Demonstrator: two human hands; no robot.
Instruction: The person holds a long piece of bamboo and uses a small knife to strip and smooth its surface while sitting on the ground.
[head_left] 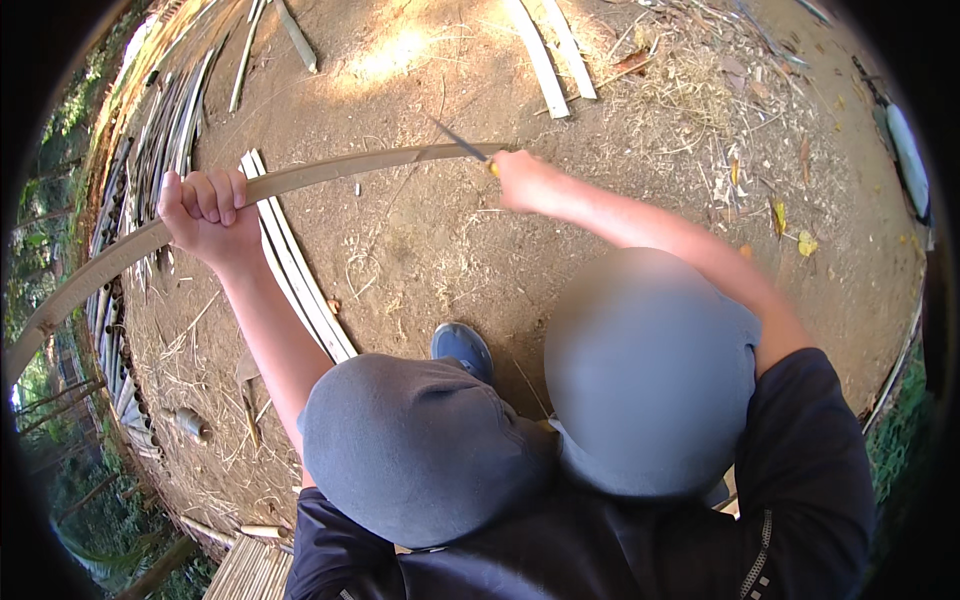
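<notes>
While the left hand closes its fingers around a strip, the right hand is wrapped about the handle of a knife. The strip arcs from the near left, through the left hand, to its far right end beside the right hand. There the blade, pointing far and left, crosses the strip; I cannot tell how deep its edge sits, or whether the right fingers also touch the strip. On the ground beyond and below the left hand lie pale slats, with more slats at the far side. Poles lie to the far left. Nearer are two knees and a blue shoe.
</notes>
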